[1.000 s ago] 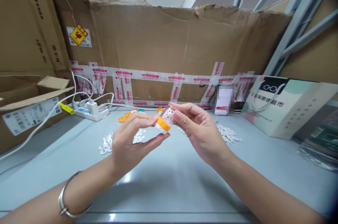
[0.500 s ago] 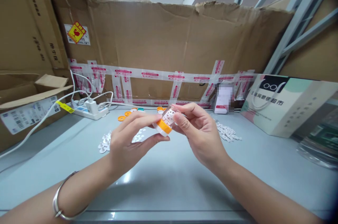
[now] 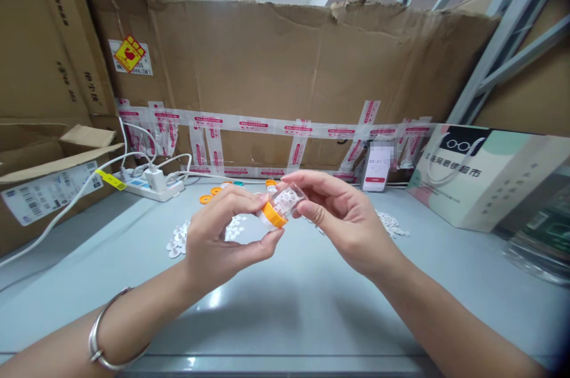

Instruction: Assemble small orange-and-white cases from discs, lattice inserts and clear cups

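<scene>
A small clear plastic container (image 3: 287,199) with an orange ring, a white end and white openwork parts inside is held tilted above the table, its clear end toward the upper right. My left hand (image 3: 222,226) grips the orange and white end between thumb and fingers. Around the clear end, my right hand (image 3: 342,218) has its thumb and fingertips closed. Behind my left hand lie white disc-shaped pieces with stems (image 3: 177,241) and small white pieces (image 3: 236,226). Beyond my right hand spreads a heap of small white parts (image 3: 389,224).
Orange rings (image 3: 205,199) lie at the back of the grey table (image 3: 276,307). A power strip (image 3: 155,188) with white cables stands back left by an open carton (image 3: 53,188). A phone (image 3: 376,170), a printed box (image 3: 472,179) and a clear bottle (image 3: 541,241) stand at right.
The container has turned slightly, showing more of its clear end. My right hand's fingers have shifted along that end and its wrist has moved a little right. My left hand stays on the container.
</scene>
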Demonstrator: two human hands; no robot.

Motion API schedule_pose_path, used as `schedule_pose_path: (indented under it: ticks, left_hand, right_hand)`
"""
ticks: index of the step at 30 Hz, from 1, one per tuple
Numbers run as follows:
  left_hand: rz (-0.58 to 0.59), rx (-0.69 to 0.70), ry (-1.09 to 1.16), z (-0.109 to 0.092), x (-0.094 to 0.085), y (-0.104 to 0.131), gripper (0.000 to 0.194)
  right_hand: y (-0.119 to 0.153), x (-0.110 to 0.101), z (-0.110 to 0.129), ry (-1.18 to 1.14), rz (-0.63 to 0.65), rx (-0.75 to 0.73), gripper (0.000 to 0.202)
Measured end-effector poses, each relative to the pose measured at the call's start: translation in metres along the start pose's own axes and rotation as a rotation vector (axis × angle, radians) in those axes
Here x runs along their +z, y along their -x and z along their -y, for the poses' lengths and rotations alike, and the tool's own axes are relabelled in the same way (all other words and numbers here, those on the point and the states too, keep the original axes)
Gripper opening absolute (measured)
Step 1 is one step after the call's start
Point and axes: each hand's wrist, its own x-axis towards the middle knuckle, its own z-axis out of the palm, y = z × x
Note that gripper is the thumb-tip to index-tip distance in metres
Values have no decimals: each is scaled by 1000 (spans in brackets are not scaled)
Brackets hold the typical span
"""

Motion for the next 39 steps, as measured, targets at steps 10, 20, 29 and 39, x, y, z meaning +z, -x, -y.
schedule_pose_path:
  ticks: [10, 20, 29, 39]
  left_hand:
    - [48, 29, 9, 3, -2, 2, 40]
    - [73, -103, 126, 0, 1, 5, 36]
    - [25, -376, 316, -4, 3, -1, 26]
    - [96, -591, 550, -1, 4, -4, 21]
  right_hand:
    - [-1, -13, 3, 356, 76, -131, 35]
    - [-5, -13, 6, 483, 56, -106, 12]
    - [-4, -11, 3, 316, 104, -21, 19]
    - [-2, -16, -6, 324, 158, -225, 21]
